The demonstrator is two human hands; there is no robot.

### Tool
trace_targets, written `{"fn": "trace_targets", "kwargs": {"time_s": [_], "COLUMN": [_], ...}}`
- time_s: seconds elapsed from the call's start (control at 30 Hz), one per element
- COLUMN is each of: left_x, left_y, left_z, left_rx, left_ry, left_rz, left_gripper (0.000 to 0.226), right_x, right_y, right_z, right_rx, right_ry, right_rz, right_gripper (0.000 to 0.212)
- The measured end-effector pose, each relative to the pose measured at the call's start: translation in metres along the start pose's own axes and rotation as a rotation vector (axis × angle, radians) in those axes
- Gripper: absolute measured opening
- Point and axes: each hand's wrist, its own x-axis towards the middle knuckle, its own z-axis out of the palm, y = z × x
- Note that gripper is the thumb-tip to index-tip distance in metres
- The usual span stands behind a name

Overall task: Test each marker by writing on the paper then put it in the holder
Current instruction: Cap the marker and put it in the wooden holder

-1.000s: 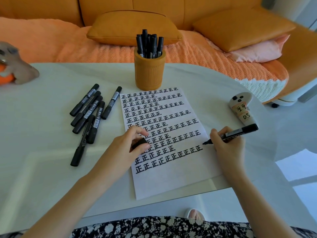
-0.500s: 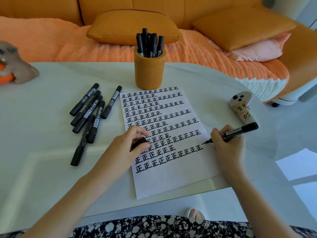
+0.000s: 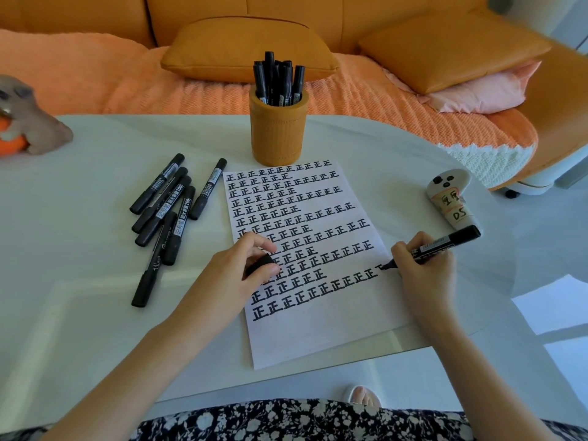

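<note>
The right hand (image 3: 426, 270) grips the marker (image 3: 445, 242); the left hand (image 3: 234, 275) pinches the cap (image 3: 258, 264). Press softly on the paper (image 3: 318, 329). The holder (image 3: 278, 138) stands at 12 o'clock.

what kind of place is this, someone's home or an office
Most likely a living room at home: an orange sofa with cushions and a knitted throw sits right behind the white table, and an animal figurine stands at the table's left edge.
</note>
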Motion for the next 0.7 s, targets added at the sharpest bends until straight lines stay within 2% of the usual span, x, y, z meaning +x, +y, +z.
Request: {"fn": "trace_targets", "kwargs": {"time_s": [0.7], "left_x": [0.0006], "left_y": [-0.0002], "left_z": [0.0001], "left_rx": [0.011], "left_ry": [-0.002], "left_rz": [-0.008], "left_gripper": [0.016], "right_x": [0.0012], "right_y": [0.0036], "right_z": [-0.0006], "right_rx": [-0.012], "right_ry": [0.025], "right_rz": [-0.011], "right_gripper": [0.026]}}
